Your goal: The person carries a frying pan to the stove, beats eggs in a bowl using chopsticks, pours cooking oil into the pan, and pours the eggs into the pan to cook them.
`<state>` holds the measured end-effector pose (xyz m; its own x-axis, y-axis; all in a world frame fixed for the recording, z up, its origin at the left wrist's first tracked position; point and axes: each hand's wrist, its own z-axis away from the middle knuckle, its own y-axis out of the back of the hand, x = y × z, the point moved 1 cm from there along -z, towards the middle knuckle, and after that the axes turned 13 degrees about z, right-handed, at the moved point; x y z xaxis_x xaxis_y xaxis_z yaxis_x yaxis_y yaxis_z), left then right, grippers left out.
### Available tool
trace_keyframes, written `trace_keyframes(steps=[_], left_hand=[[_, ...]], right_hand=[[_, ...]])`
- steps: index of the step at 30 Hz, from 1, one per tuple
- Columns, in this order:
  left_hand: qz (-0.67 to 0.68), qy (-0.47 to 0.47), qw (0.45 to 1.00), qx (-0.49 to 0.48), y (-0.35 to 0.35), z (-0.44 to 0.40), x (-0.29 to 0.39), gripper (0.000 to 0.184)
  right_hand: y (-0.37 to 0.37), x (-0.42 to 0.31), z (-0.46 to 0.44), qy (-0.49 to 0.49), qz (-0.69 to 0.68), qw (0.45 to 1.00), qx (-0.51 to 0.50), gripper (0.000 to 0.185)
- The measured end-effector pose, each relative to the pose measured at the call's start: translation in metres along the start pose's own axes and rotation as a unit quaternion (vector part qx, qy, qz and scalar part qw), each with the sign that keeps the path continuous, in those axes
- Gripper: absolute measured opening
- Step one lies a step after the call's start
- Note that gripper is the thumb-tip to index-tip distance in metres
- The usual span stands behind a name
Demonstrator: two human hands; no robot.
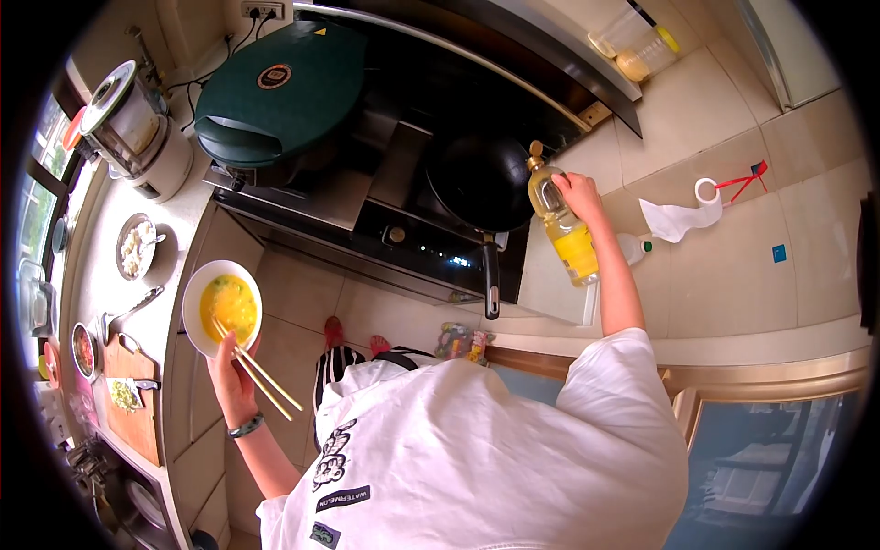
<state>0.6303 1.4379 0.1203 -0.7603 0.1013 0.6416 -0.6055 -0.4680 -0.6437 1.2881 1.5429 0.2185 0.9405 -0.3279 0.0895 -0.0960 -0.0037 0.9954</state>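
Observation:
My left hand [235, 371] grips a white bowl [192, 307] from below. Beaten egg [229, 302] with green bits fills part of it, and a pair of chopsticks [268, 383] leans in the bowl against my thumb. On the right, my right hand [577, 195] is closed around the upper part of a clear oil bottle [555, 225] with a yellow label and a gold cap. The bottle is tilted, beside a black frying pan [481, 179] on the stove. I cannot tell whether the bottle is lifted off the counter.
A green electric griddle [275, 101] covers the stove's left side. Along the left counter stand a blender [137, 137], a bowl of rice [137, 246] and a cutting board [137, 422] with chopped greens and a knife. The pan handle [491, 280] sticks out over the stove's front edge.

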Motion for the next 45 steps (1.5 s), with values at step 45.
trace_keyframes(steps=[45], left_hand=[[-0.041,0.027,0.996,-0.079,-0.054,0.076,-0.047,0.048]], right_hand=[[-0.212,0.204,0.22,-0.252,-0.706,0.604,0.271,0.016]])
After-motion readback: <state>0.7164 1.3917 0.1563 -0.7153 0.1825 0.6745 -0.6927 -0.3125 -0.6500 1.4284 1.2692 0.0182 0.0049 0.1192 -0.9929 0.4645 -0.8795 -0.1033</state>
